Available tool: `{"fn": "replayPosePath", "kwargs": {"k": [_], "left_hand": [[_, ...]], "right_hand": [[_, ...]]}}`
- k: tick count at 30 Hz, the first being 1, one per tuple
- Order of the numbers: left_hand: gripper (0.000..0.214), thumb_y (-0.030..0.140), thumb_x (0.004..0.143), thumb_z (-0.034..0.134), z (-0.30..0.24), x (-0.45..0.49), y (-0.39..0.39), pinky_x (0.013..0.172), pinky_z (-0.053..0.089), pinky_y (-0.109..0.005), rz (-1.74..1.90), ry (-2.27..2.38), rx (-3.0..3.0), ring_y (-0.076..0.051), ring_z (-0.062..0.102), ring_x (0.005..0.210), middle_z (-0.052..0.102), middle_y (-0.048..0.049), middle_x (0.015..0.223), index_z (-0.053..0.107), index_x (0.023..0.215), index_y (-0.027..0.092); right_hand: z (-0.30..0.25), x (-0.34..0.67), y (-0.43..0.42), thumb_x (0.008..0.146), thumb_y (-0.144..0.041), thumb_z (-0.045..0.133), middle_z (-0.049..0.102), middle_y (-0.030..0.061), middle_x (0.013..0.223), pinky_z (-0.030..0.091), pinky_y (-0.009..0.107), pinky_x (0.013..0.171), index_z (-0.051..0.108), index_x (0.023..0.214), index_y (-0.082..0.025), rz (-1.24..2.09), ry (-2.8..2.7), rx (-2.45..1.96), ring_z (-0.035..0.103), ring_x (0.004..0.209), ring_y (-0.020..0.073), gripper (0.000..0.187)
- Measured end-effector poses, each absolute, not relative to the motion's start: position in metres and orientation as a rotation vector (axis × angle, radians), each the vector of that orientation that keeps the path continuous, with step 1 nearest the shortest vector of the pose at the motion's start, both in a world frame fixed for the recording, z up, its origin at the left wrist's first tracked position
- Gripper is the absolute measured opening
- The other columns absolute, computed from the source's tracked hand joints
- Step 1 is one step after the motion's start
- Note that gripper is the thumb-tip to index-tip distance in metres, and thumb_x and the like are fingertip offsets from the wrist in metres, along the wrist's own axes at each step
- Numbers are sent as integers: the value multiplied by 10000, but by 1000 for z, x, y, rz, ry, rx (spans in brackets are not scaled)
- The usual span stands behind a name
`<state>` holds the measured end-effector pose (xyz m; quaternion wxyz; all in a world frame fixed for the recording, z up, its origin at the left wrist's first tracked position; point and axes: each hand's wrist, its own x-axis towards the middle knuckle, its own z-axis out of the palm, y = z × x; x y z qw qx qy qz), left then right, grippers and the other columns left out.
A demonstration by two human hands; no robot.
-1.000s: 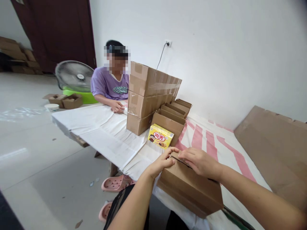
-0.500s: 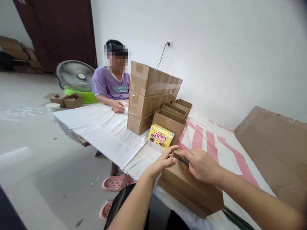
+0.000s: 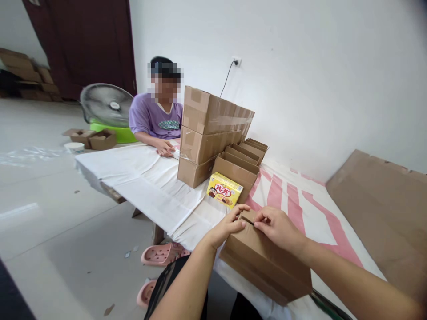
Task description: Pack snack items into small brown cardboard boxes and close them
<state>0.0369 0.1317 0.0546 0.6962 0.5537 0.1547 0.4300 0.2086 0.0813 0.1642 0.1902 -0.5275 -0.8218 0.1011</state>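
A closed brown cardboard box lies slantwise at the table edge before me. My left hand grips its far end, thumb on top and fingers over the edge. On the upper face, my right hand pinches with thumb and forefinger at the flap edge beside a narrow dark gap; the exact spot under the fingertips is hidden. Just beyond the left hand stands a yellow snack box with red and white lettering. It leans close to an open cardboard box.
Taped cartons are stacked three high, with several open boxes alongside. Across the table sits a person in a purple shirt. A large cardboard sheet leans at right. Pink clogs and a fan are on the floor.
My right hand has shifted slightly and its fingers have drawn up into a pinch at the gap, showing more of it. The left hand and the box stay nearly still.
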Motion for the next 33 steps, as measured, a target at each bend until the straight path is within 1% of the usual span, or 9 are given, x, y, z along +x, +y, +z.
{"fn": "replayPosePath", "kwargs": {"k": [3,6,12,15,17,19,22,28,33], "left_hand": [[574,426,691,711,54,38,132,826,377,-321,940,354,1198,-210,530,952,576,-10,1070,496,1199,264],[605,421,682,715,55,38,132,826,371,-317,931,345,1186,-211,533,955,577,-10,1073,480,1217,264],[607,420,694,699,65,33,127,837,364,-317,910,356,1210,-229,524,1002,567,-23,1086,460,1227,255],[598,430,689,701,69,33,124,835,371,-314,921,387,1209,-227,524,985,565,-23,1091,474,1212,252],[580,416,692,699,69,34,123,841,377,-313,940,390,1190,-223,527,977,571,-21,1092,487,1206,253],[563,401,698,695,68,35,123,847,381,-313,965,391,1170,-225,532,982,581,-22,1103,502,1207,256],[557,398,700,694,64,36,124,850,391,-317,980,394,1162,-242,544,1006,595,-28,1140,523,1213,263],[572,400,687,707,60,38,126,823,408,-299,1000,399,1156,-247,555,1002,608,-37,1144,543,1217,257],[569,387,688,704,58,39,128,795,419,-293,1017,406,1144,-247,575,975,623,-42,1138,551,1219,253]], "right_hand": [[159,210,93,808,-206,599,695,21,747,473,305,659,636,722,-187,495,-2143,-1641,631,710,183,95],[157,219,103,814,-234,568,696,18,742,476,317,680,619,737,-189,489,-2030,-1671,637,712,186,102],[167,256,71,902,-317,527,678,18,742,500,296,631,600,783,-202,146,-1912,-1531,630,679,175,180],[161,271,22,927,-213,526,705,46,846,535,297,699,625,874,-205,-144,-2034,-1273,663,790,180,112],[149,276,-15,903,-106,538,721,61,890,550,305,768,646,948,-192,-386,-2173,-1021,673,867,182,145],[131,280,-45,891,-58,533,740,62,875,560,292,780,668,970,-171,-555,-2295,-850,682,868,173,194],[100,288,-75,915,-72,492,746,59,817,570,274,746,687,924,-159,-659,-2332,-900,692,803,163,213],[44,306,-108,963,-97,365,706,47,773,569,284,716,666,892,-185,-486,-2324,-1283,667,731,165,322],[12,299,-130,946,-94,425,700,64,844,570,293,733,652,919,-176,-341,-2256,-1361,660,784,176,243]]}}
